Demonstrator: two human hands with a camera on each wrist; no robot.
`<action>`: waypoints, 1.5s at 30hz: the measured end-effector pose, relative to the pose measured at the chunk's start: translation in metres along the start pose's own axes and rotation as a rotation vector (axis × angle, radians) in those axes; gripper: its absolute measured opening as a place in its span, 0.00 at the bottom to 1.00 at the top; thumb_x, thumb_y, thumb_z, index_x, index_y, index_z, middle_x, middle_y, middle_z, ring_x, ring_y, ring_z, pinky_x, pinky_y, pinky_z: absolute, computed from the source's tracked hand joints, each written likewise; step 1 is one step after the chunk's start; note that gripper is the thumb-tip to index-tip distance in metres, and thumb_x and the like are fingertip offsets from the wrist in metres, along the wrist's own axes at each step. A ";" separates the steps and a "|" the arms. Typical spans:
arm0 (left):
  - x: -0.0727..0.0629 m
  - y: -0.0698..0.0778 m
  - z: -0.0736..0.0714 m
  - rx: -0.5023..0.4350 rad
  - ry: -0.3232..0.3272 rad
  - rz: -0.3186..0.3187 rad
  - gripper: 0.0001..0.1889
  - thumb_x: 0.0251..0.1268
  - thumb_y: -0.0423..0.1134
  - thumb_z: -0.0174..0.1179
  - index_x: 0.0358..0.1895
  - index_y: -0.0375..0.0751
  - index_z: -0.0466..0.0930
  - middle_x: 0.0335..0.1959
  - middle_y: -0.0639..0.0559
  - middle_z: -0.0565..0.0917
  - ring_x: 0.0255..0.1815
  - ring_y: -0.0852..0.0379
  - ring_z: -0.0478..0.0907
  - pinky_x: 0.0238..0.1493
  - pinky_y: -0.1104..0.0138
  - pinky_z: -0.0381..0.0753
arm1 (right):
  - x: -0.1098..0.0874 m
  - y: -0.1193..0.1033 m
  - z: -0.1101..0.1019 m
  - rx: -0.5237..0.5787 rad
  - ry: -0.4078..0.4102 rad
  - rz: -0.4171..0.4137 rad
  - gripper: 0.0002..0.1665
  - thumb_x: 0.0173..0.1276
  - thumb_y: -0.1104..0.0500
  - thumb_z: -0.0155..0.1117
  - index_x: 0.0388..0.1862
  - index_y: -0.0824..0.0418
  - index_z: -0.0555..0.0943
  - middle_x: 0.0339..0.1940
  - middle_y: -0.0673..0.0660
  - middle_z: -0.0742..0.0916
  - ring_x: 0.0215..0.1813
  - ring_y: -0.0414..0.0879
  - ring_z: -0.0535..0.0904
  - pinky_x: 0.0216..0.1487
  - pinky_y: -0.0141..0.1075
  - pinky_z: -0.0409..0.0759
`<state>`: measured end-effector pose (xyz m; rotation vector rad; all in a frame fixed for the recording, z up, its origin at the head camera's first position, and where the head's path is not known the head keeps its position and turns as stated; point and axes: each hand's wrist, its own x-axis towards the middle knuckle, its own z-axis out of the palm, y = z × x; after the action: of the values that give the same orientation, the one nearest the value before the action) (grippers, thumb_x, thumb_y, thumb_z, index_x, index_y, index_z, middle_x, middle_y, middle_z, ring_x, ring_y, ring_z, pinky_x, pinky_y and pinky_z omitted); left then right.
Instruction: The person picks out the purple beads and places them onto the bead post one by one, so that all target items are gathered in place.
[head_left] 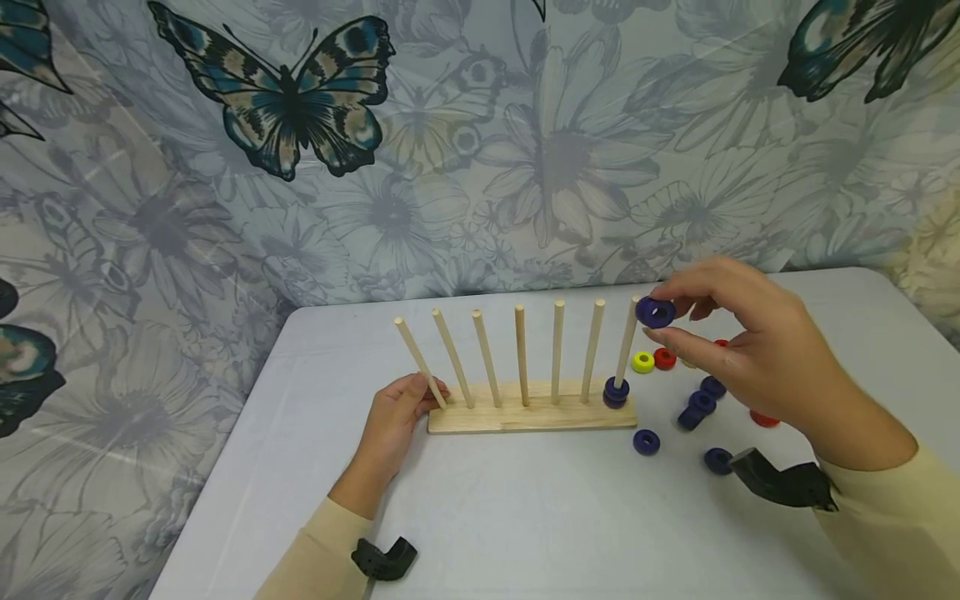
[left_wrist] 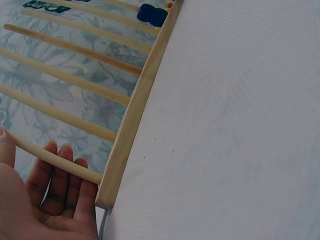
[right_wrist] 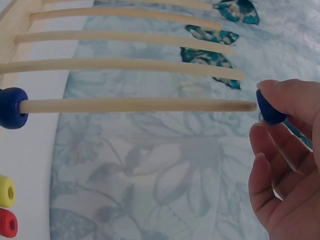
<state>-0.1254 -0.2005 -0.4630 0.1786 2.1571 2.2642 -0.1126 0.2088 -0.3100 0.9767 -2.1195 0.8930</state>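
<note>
A wooden peg stand with a row of upright pegs sits on the table. My left hand holds its left end; in the left wrist view, the fingers pass behind the end peg and the thumb lies in front. With thumb and fingertips, my right hand pinches a dark blue ring beside the top of the rightmost peg. In the right wrist view, that held ring is just off the peg's tip. Blue rings are stacked at the foot of this peg.
Right of the stand lie several loose blue rings, a yellow ring and red rings. Some are partly hidden by the right hand. The white table meets a butterfly-and-flower patterned backdrop at its far edge.
</note>
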 end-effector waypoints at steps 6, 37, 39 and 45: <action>0.000 0.000 0.000 -0.003 0.002 -0.005 0.21 0.90 0.41 0.56 0.50 0.20 0.85 0.44 0.43 0.88 0.52 0.50 0.86 0.57 0.62 0.86 | 0.007 0.004 0.003 0.008 -0.010 0.036 0.40 0.80 0.30 0.62 0.51 0.69 0.87 0.46 0.56 0.88 0.46 0.38 0.80 0.51 0.21 0.78; 0.001 0.000 -0.001 0.008 0.004 -0.017 0.22 0.90 0.41 0.55 0.52 0.18 0.83 0.45 0.40 0.88 0.53 0.48 0.85 0.58 0.62 0.85 | 0.006 0.008 0.012 0.039 -0.030 0.159 0.34 0.49 0.80 0.84 0.57 0.66 0.87 0.46 0.51 0.88 0.46 0.37 0.82 0.50 0.20 0.78; 0.001 0.000 -0.001 0.009 0.006 -0.016 0.21 0.90 0.41 0.55 0.52 0.18 0.83 0.45 0.41 0.88 0.53 0.48 0.85 0.58 0.62 0.86 | 0.006 0.009 0.013 0.041 -0.037 0.158 0.33 0.49 0.79 0.85 0.56 0.66 0.88 0.46 0.50 0.88 0.46 0.37 0.82 0.50 0.20 0.79; 0.001 0.000 -0.001 0.004 0.003 -0.011 0.21 0.90 0.41 0.55 0.51 0.19 0.84 0.45 0.40 0.88 0.52 0.49 0.85 0.58 0.61 0.86 | 0.005 0.009 0.013 0.043 -0.047 0.149 0.31 0.50 0.80 0.84 0.54 0.65 0.88 0.46 0.50 0.88 0.45 0.39 0.82 0.50 0.21 0.79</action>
<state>-0.1265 -0.2009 -0.4627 0.1633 2.1587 2.2559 -0.1265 0.2011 -0.3163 0.8782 -2.2448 1.0012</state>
